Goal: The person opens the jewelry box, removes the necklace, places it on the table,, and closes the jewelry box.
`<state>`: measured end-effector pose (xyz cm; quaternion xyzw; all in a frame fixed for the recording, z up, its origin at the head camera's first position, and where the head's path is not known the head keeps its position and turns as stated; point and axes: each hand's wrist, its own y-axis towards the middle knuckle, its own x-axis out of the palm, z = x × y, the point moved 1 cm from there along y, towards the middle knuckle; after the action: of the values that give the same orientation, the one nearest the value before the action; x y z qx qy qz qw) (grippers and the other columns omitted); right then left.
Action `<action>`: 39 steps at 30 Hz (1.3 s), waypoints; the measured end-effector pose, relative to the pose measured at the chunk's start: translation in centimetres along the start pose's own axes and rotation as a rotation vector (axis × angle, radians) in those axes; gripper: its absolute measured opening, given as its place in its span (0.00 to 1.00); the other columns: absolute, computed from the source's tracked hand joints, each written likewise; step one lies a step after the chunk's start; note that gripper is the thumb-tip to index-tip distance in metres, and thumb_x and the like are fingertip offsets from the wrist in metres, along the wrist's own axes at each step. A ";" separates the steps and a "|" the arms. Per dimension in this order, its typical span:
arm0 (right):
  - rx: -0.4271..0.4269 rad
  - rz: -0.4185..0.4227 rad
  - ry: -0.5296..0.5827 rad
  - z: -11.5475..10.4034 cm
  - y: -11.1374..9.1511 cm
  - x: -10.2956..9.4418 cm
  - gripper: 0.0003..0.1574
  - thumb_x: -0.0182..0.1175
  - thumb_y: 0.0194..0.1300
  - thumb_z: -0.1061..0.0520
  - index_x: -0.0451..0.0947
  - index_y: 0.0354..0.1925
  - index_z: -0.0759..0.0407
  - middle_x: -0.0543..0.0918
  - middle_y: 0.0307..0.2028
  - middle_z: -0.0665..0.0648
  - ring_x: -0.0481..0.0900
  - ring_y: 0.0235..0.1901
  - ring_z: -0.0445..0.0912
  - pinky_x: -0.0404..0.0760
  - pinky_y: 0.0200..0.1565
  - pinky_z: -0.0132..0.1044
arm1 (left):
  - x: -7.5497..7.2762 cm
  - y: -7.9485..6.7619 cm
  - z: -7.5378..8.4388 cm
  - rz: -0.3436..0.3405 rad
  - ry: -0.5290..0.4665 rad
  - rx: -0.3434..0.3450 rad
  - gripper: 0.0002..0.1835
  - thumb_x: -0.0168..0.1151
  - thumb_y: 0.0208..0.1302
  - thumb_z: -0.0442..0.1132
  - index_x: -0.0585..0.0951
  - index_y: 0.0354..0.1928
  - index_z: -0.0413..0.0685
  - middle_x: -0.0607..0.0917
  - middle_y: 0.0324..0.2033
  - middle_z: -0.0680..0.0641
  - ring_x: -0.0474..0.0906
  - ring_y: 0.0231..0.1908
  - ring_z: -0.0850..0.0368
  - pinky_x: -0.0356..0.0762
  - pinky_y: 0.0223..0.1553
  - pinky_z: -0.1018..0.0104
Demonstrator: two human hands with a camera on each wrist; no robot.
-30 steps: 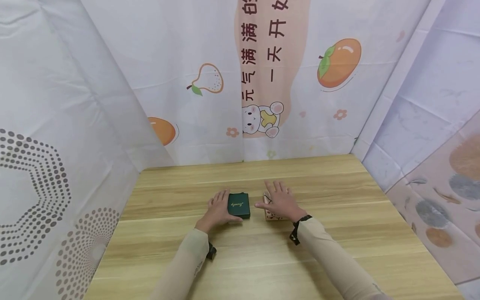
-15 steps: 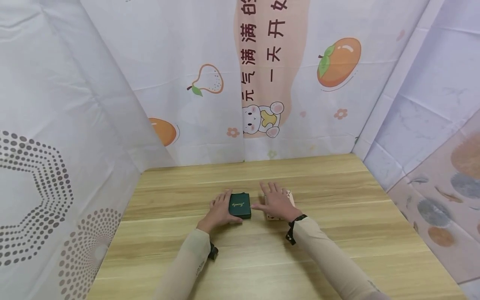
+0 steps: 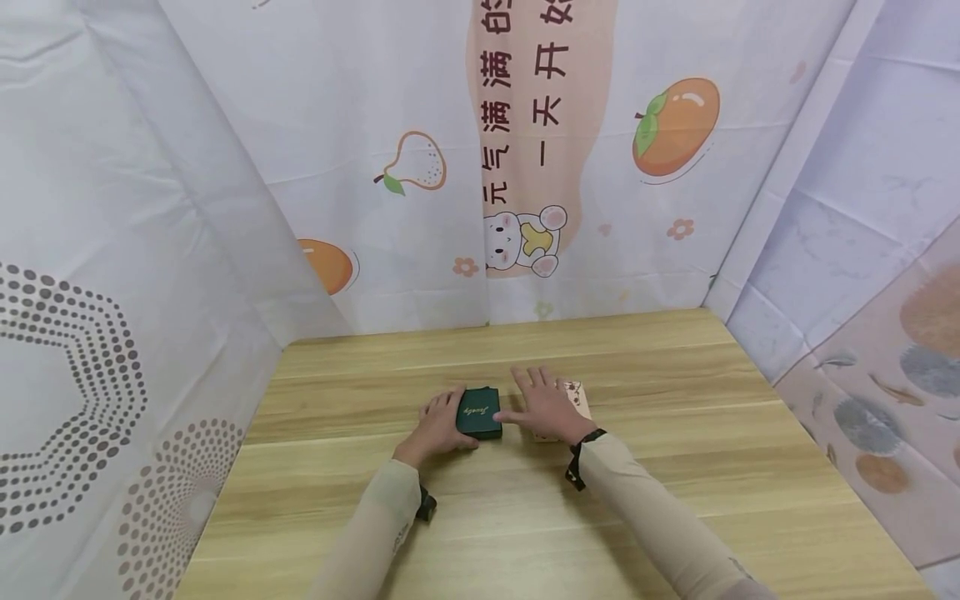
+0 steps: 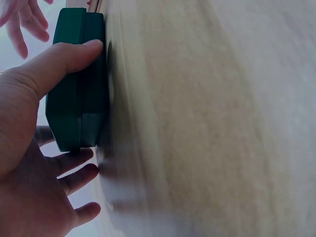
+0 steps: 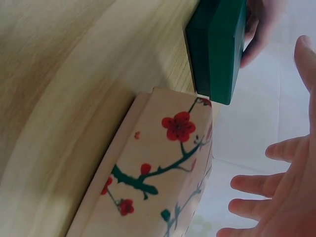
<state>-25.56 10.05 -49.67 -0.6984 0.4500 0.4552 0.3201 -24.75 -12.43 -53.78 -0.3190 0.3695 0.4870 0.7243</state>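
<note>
A dark green jewelry box with gold lettering on its lid sits on the wooden table. My left hand grips it at its left side. In the left wrist view my thumb lies across one wall of the green box, with the fingers around its end. To the right is a cream box printed with red blossoms and green branches. Over that box my right hand is held with straight, spread fingers. Its thumb overlaps the green box's right edge in the head view, while the right wrist view shows the hand above both boxes.
The wooden table runs back to a white curtain printed with fruit and a cartoon animal. More printed fabric hangs at both sides. Each wrist wears a black strap.
My right hand has shifted left toward the green box, uncovering the right part of the blossom-printed box. My left thumb has drawn in closer against the green box.
</note>
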 end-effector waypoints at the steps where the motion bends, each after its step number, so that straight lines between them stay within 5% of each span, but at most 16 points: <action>1: -0.002 0.000 -0.001 -0.1 0.1 0.0 0.63 0.58 0.58 0.24 0.50 0.76 0.56 0.59 0.71 0.69 0.52 0.73 0.67 0.54 0.65 0.70 | 0.0 0.1 -0.1 0.000 -0.003 0.000 0.56 0.77 0.49 0.51 0.54 0.74 0.42 0.64 0.68 0.33 0.59 0.67 0.33 0.53 0.63 0.33; 21: -0.042 -0.030 -0.056 -1.5 1.4 0.5 0.64 0.59 0.57 0.24 0.48 0.77 0.56 0.60 0.72 0.69 0.51 0.73 0.66 0.53 0.68 0.67 | 0.0 0.5 -0.2 -0.001 0.017 -0.024 0.55 0.77 0.49 0.49 0.55 0.75 0.48 0.67 0.67 0.36 0.62 0.64 0.38 0.57 0.63 0.38; 39: -0.143 -0.043 -0.091 -3.6 2.0 1.0 0.60 0.63 0.56 0.28 0.57 0.73 0.61 0.66 0.67 0.66 0.57 0.71 0.64 0.57 0.67 0.65 | 0.2 0.3 -0.3 0.025 0.031 -0.029 0.54 0.78 0.47 0.51 0.58 0.74 0.50 0.69 0.66 0.38 0.64 0.63 0.40 0.60 0.58 0.38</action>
<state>-25.98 5.85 -49.31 -0.7074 0.3863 0.5106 0.2993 -25.10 -12.50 -54.15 -0.3321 0.3775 0.4963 0.7077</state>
